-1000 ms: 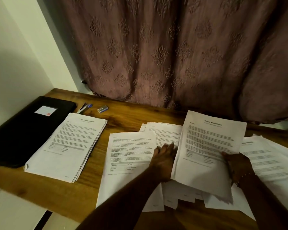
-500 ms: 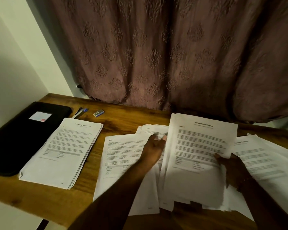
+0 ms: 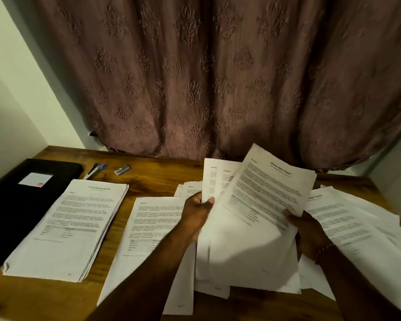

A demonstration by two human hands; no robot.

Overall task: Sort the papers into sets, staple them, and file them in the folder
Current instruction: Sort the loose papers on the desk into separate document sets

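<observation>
Lifted since a second ago, the sheaf of papers (image 3: 264, 195) is now fanned above the middle of the worktop (image 3: 162, 174), toward its back edge. I see the left hand (image 3: 197, 214) pinching the rear sheets, fingers (image 3: 210, 201) curled round them. The right hand (image 3: 307, 230) grips the front page's lower edge. The folder (image 3: 21, 205) lies at the left edge, with a neat stack (image 3: 72, 228) just beside it.

I see a fanned bundle of white printed sheets (image 3: 252, 228) over the brown wooden desk (image 3: 162, 172). The left hand (image 3: 198, 214) pinches its left edge, and the right hand (image 3: 308, 230) grips its right, thumb seemingly on top.
</observation>
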